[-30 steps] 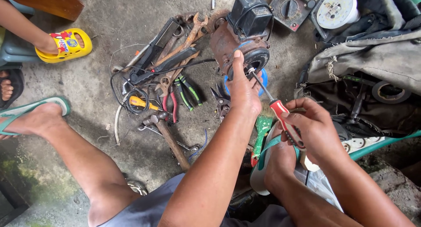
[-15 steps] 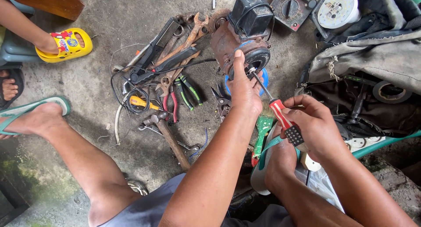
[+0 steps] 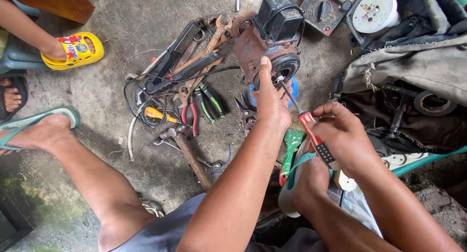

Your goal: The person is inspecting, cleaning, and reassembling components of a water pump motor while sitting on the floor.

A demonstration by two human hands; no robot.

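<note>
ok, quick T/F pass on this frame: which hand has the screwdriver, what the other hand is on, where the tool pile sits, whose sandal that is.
1. The right hand holds a red-handled screwdriver. True.
2. The left hand rests on the rusty motor. True.
3. The screwdriver tip points away from the motor. False: it angles up toward the motor's round end.
4. The hammer lies right of the motor. False: it lies to its left, among the pliers and wrenches.
5. A yellow sandal sits at upper left. True.
</note>
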